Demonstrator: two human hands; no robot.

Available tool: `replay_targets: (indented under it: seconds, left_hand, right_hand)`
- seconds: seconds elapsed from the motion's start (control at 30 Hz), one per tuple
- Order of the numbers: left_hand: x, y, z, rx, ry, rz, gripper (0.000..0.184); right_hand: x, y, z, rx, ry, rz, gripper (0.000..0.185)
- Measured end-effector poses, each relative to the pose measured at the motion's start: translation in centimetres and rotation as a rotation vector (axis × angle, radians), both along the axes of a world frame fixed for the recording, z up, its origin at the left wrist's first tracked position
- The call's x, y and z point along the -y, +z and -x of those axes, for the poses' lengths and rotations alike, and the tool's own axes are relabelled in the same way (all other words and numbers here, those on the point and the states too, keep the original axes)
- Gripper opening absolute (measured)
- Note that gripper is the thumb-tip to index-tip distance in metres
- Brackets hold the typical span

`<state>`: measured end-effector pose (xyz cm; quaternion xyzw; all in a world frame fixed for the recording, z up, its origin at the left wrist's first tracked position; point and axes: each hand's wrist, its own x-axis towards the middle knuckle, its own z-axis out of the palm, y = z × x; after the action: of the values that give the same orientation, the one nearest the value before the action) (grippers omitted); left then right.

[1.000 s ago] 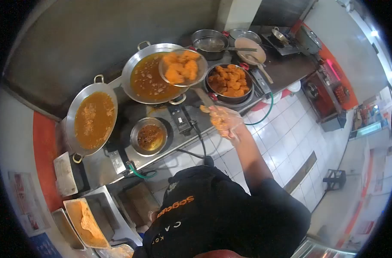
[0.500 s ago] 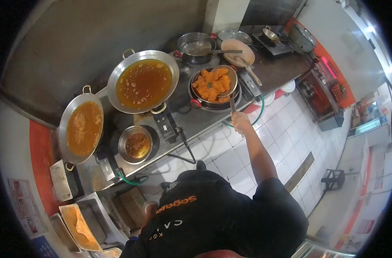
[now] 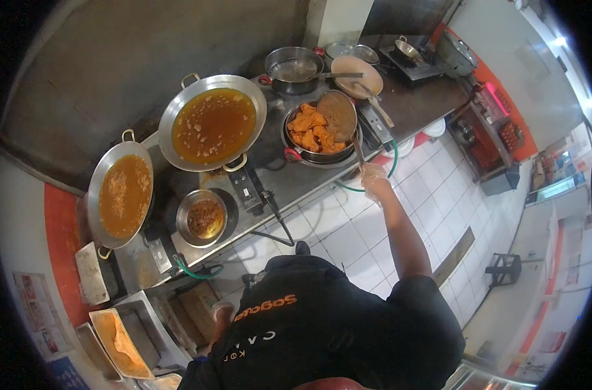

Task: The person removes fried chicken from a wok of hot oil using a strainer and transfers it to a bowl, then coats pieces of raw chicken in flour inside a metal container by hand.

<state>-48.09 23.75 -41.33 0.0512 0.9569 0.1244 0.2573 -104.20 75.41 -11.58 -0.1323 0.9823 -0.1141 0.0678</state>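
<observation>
My right hand (image 3: 376,182), in a clear plastic glove, is closed around the handle of a round mesh skimmer (image 3: 337,116). The skimmer's mesh is tilted over the right side of a red-handled pot (image 3: 322,158). Orange-brown fried pieces (image 3: 313,130), which look like battered chicken, fill the pot's left and lower part beside the mesh. My left hand (image 3: 223,308), also gloved, hangs low beside my body at the left; its fingers are too unclear to read.
Two wide pans of oil, one nearer the middle (image 3: 257,123) and one at left (image 3: 96,188), sit on the counter. A small bowl (image 3: 181,218) of brown crumbs is close by. Behind the pot are another pot (image 3: 289,86) and a pale bowl (image 3: 374,79). A tray (image 3: 101,318) stands lower left.
The skimmer has turned over; the fried pieces seen in it before now lie in the pot and its mesh is bare. My right hand has shifted slightly right and rotated.
</observation>
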Motion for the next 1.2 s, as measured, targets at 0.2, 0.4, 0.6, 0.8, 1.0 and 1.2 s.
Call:
replay_targets:
  seconds: [0.2,0.4,0.6,0.8,1.0,1.2]
  left_hand:
    - [-0.1,0.2,1.5,-0.014,0.079,-0.002,0.017]
    - [-0.4,-0.3,2.1,-0.018,0.129,-0.024,0.018]
    - [-0.3,-0.6,2.3,-0.036,0.155,-0.048,0.018]
    - [0.1,-0.7,2.3,-0.059,0.185,-0.064,0.019]
    - [0.0,-1.1,1.0,-0.082,0.230,-0.101,0.020]
    - [0.4,-0.5,0.5,-0.219,0.594,-0.668,0.022]
  right_hand:
    - [1.2,4.1,-1.4,-0.021,-0.203,0.060,0.015]
    - [1.5,2.7,-2.7,-0.105,-0.301,0.321,0.016]
    - [1.9,-4.0,-1.2,-0.308,-0.239,0.185,0.016]
    - [3.4,-3.0,-1.1,-0.172,-0.359,0.173,0.016]
    - [3.3,-5.1,-0.4,-0.320,-0.236,0.098,0.016]
    - [4.2,-5.1,-0.8,-0.299,-0.295,0.187,0.018]
